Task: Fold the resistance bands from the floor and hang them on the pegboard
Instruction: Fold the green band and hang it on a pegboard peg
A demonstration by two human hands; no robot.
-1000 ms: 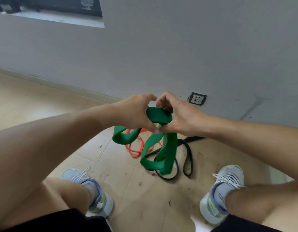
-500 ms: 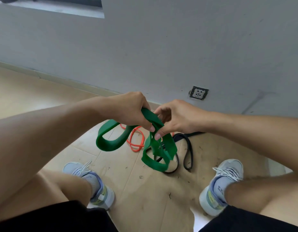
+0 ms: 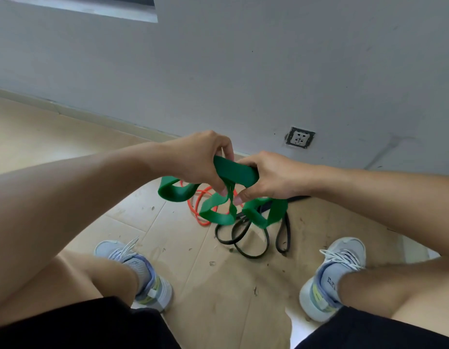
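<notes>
Green band (image 3: 234,171) is mid-fold, left hand (image 3: 200,162) and right hand (image 3: 271,176) both pinching its loops, next probably gather them tighter.

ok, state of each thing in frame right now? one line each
green band: off the floor, looped, held by both hands
left hand: grips the band
right hand: grips the band
orange band: lying on floor
black band: lying on floor, unfolded
wall socket: nothing plugged in

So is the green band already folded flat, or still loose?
Still loose: the green band hangs in several open loops below the left hand and right hand, which both grip it.
</notes>
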